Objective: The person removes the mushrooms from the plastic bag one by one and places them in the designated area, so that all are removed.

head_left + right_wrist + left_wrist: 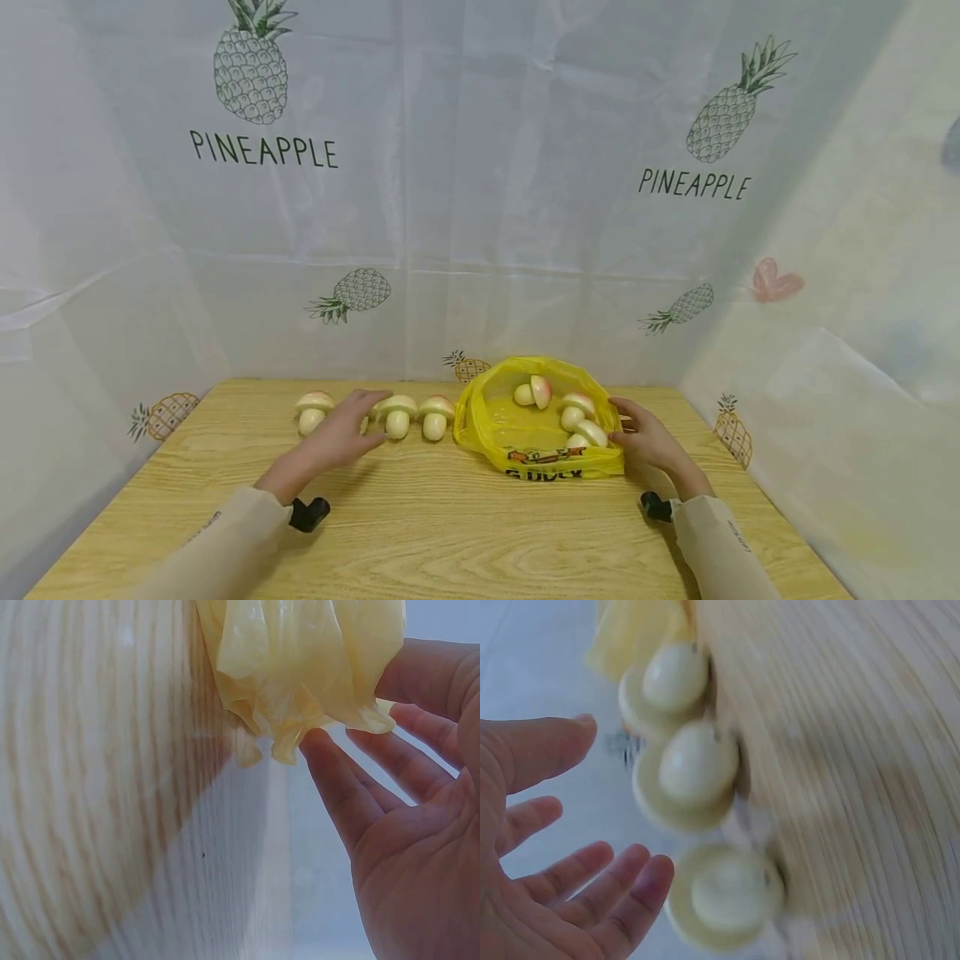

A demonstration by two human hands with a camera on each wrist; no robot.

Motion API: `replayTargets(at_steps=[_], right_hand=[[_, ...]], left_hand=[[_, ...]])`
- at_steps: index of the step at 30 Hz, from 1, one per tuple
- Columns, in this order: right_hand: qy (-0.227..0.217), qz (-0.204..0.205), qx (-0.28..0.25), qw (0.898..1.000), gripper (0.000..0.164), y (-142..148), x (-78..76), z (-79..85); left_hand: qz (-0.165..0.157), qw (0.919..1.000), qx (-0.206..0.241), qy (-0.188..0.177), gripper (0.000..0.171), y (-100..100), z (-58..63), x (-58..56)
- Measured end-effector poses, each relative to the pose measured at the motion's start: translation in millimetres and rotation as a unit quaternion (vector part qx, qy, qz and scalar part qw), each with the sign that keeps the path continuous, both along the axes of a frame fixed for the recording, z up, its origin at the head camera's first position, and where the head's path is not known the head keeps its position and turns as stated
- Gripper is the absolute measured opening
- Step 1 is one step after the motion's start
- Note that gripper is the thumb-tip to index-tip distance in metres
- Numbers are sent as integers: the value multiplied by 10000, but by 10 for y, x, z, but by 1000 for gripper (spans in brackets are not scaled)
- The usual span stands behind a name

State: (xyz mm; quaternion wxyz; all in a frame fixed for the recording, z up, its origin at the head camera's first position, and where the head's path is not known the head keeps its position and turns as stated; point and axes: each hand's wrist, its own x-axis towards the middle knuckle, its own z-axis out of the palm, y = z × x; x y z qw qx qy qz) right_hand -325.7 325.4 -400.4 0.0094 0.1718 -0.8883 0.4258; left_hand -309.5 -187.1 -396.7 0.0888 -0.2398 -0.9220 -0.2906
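Several pale mushrooms with red-tinged caps stand in a row along the table's back left, among them one at the left end (pixel 313 414) and one nearest the bag (pixel 435 419). My left hand (pixel 347 433) reaches over the row with fingers spread and holds nothing. In the left wrist view its fingertips overlap the cap edge of a mushroom (pixel 731 896). A yellow plastic bag (pixel 480 433) lies with its mouth facing me and three mushrooms inside. My right hand (pixel 651 437) touches the bag's right side with loosely bent, parted fingers; in the right wrist view its thumb goes behind the plastic (pixel 300 660).
The wooden table (pixel 420 533) ends at a pineapple-printed curtain (pixel 480 167) just behind the mushrooms and the bag. Similar sheeting hangs at both sides. A dark strap piece (pixel 309 514) sits at the left wrist, another (pixel 656 506) at the right.
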Motion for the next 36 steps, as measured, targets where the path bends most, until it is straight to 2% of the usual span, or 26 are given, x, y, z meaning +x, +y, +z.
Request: replayTargets(at_steps=[3, 9, 12, 16, 21, 27, 36], right_hand=[[-12, 1, -53, 10000, 64, 29, -38, -39], [29, -90, -13, 10000, 66, 152, -212, -236], [18, -90, -16, 10000, 66, 142, -204, -219], [-66, -27, -171, 9998, 66, 95, -139, -135], [2, -41, -66, 10000, 67, 139, -176, -203], [98, -55, -47, 9999, 68, 211, -262, -320], [161, -2, -26, 9999, 66, 193, -245, -291]], left_hand=[[-178, 9998, -43, 58, 63, 223, 2, -19], [-664, 9976, 95, 149, 57, 645, -27, -73], [-925, 9954, 63, 246, 54, 844, -41, -106], [-1189, 9929, -10, 64, 52, 1105, -42, -111], [-1352, 9907, -100, -70, 51, 1428, -74, -153], [-1489, 9883, 92, -322, 57, 1768, -107, -255], [-1675, 9842, 171, -548, 57, 2172, -108, -392]])
